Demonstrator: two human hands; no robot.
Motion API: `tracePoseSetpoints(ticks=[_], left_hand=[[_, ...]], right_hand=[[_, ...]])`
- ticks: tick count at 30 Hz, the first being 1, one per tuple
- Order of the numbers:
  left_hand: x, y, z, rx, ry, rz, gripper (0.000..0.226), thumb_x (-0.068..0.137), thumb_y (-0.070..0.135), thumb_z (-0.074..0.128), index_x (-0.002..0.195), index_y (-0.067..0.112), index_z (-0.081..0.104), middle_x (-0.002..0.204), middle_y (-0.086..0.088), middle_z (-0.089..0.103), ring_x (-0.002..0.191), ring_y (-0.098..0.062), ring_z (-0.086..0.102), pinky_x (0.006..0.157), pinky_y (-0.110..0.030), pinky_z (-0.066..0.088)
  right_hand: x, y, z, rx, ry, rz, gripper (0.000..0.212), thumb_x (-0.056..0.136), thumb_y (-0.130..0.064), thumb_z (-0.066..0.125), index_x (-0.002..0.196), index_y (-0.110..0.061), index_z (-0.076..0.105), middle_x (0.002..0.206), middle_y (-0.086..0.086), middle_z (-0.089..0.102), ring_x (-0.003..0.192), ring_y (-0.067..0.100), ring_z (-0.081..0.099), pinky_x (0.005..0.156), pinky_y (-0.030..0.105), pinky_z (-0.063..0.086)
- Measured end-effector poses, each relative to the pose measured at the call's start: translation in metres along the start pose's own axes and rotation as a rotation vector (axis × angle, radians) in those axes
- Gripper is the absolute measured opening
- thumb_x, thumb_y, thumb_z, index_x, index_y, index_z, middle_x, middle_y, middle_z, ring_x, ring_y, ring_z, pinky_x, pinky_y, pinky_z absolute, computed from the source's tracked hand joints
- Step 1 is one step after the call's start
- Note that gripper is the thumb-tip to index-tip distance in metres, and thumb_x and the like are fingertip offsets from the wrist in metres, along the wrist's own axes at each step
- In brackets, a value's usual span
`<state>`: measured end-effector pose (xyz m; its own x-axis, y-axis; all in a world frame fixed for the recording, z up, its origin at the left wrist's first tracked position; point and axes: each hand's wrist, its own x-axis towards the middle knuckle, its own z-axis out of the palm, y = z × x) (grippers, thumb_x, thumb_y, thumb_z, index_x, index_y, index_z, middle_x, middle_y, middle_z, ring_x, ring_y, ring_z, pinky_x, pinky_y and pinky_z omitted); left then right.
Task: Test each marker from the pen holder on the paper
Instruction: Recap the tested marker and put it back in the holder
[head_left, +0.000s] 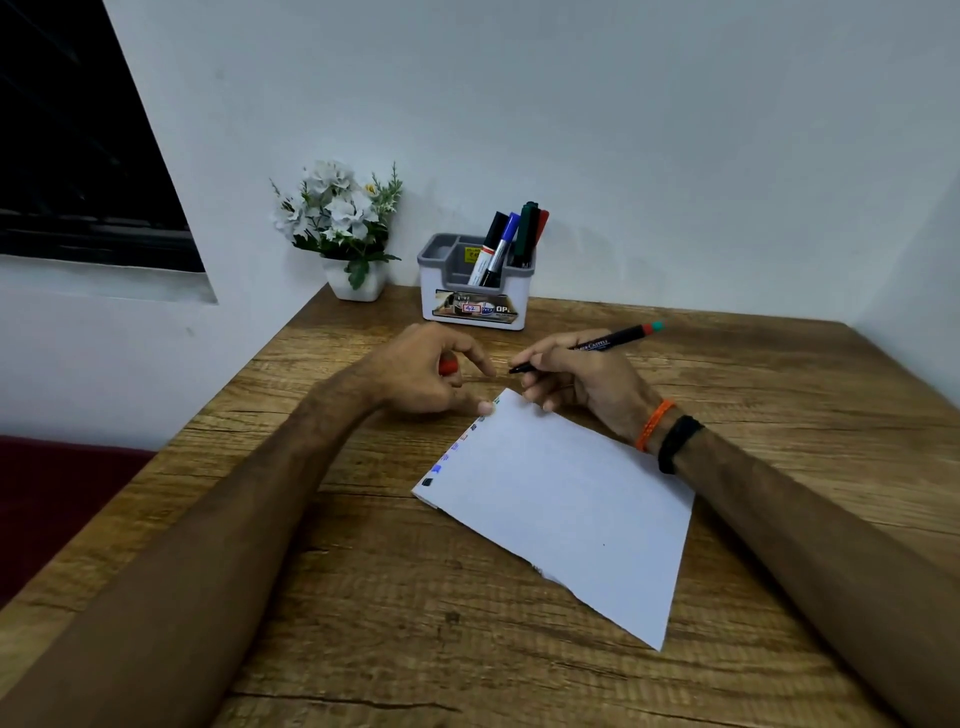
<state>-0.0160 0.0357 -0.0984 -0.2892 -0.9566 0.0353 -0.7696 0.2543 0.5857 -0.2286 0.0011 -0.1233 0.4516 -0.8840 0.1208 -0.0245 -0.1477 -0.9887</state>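
Right hand (582, 379) grip: fingers pinched round a slim black marker with red-and-teal end (597, 347), bare tip pointing left, just above the far corner of the white paper sheet (561, 499). Left hand (431, 374) grip: fingers curled on a small red cap (448, 367), fingertip resting on the paper's far-left edge.

Small colour marks run along the sheet's left edge. White-and-grey plastic pen holder (470, 296) stands far on the wooden table (415, 623), four markers (511, 239) upright in it.

Step, as judged: marker uncapped, about to be tested. Next move calls for lowering the tip onto clear paper, then recapping.
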Motion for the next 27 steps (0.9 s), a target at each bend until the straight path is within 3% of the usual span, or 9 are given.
tracePoseSetpoints(ticks=[6,11,18,23,27], left_hand=[[0.001,-0.001,0.004,0.061,-0.025,0.023,0.040,0.070,0.042,0.082,0.106,0.035,0.069,0.061,0.015,0.048,0.056,-0.001,0.042,0.060,-0.021,0.034],[0.003,-0.001,0.005,0.058,-0.050,0.014,0.037,0.069,0.040,0.083,0.103,0.032,0.070,0.063,0.011,0.052,0.058,-0.002,0.046,0.069,-0.024,0.039],[0.006,-0.005,0.006,0.078,-0.053,0.029,0.025,0.067,0.043,0.083,0.089,0.037,0.072,0.086,0.022,0.058,0.078,-0.003,0.052,0.075,-0.029,0.043],[0.004,-0.004,0.005,0.051,-0.060,0.055,0.020,0.068,0.038,0.083,0.085,0.039,0.072,0.075,0.031,0.060,0.066,0.005,0.053,0.063,-0.021,0.038],[0.005,-0.007,0.005,0.059,-0.047,0.055,0.024,0.066,0.042,0.083,0.088,0.037,0.074,0.079,0.025,0.063,0.064,0.005,0.050,0.063,-0.022,0.036]], right_hand=[[0.000,0.003,0.007,-0.150,0.006,-0.032,0.020,0.091,0.005,0.057,0.080,-0.003,0.072,0.065,0.012,0.067,0.052,0.018,0.064,0.049,0.025,0.055],[0.004,-0.001,0.012,-0.227,0.064,-0.061,0.014,0.093,0.002,0.057,0.085,0.003,0.068,0.060,0.007,0.062,0.047,0.014,0.058,0.043,0.023,0.050],[0.006,0.008,0.014,-0.395,0.088,-0.057,0.019,0.095,-0.012,0.062,0.081,-0.001,0.069,0.052,-0.002,0.061,0.042,0.008,0.053,0.042,0.019,0.043],[0.006,0.011,0.014,-0.568,0.123,-0.122,0.018,0.094,-0.020,0.064,0.080,-0.011,0.071,0.058,-0.005,0.062,0.043,-0.001,0.051,0.045,0.016,0.039],[0.009,0.015,0.012,-0.657,0.158,-0.157,0.023,0.091,-0.024,0.066,0.078,-0.006,0.070,0.069,0.007,0.069,0.057,0.012,0.056,0.051,0.028,0.044]])
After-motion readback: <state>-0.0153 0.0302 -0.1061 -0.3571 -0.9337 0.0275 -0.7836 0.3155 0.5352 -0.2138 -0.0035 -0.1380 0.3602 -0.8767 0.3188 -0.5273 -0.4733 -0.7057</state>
